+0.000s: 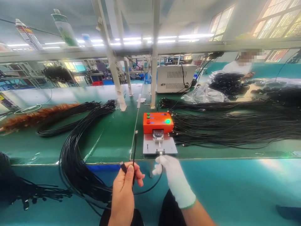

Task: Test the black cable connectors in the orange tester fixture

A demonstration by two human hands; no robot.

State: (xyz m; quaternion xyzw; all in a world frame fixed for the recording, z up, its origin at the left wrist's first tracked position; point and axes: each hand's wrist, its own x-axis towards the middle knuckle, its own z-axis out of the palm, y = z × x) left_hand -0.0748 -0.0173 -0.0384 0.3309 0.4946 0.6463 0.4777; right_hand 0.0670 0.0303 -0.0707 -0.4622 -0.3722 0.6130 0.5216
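My bare left hand [127, 183] is closed on black cable ends, with one connector [123, 167] poking out past the thumb and another cable end [136, 138] standing up above the fingers. My right hand [171, 175] wears a white glove and pinches a cable end at the front edge of a metal plate [150, 145]. A black cable [152, 187] curves from that glove towards my left hand. Behind the plate sits an orange box [152, 127] with a lit green light, and a small gauge [158, 134] in front of it.
A thick black cable bundle [75, 150] hangs over the table edge at left; more cables [223, 125] lie at right. Metal posts [154, 62] rise behind the box. A white vented cabinet [175, 78] stands farther back. A person [237, 67] is at the upper right.
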